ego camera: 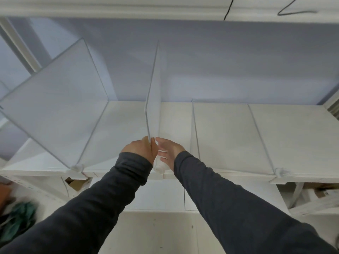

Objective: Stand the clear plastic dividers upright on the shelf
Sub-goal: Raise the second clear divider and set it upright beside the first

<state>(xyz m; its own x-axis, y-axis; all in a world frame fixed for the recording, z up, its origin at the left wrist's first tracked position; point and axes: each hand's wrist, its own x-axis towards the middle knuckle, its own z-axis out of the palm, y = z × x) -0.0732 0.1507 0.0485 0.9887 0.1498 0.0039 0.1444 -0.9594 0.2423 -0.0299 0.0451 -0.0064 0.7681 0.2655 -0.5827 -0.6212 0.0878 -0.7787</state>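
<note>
Three clear plastic dividers are on the white shelf [229,125], and two hands are on the middle one. That middle divider [153,99] stands upright, seen almost edge-on, rising from the front lip of the shelf toward the back wall. The left hand [140,150] is closed around its near front edge, thumb and fingers pinching the thin sheet. The right hand [169,153] lies open and flat against the sheet's right face, low down near the front, fingers spread and partly seen through the plastic. Both arms wear dark grey sleeves [229,195]. To the left, a second divider [58,107] stands up from the shelf and leans off to the left in this wide view, its front corner sitting in a small clear clip [77,168] at the shelf edge. To the right, a third divider [233,132] is also up, its front corner in a second clear clip [281,172]; its sheet is so transparent that mostly its edges show. Below the shelf are lower compartments holding a cardboard box [77,183] on the left and some blurred items on the right.
</note>
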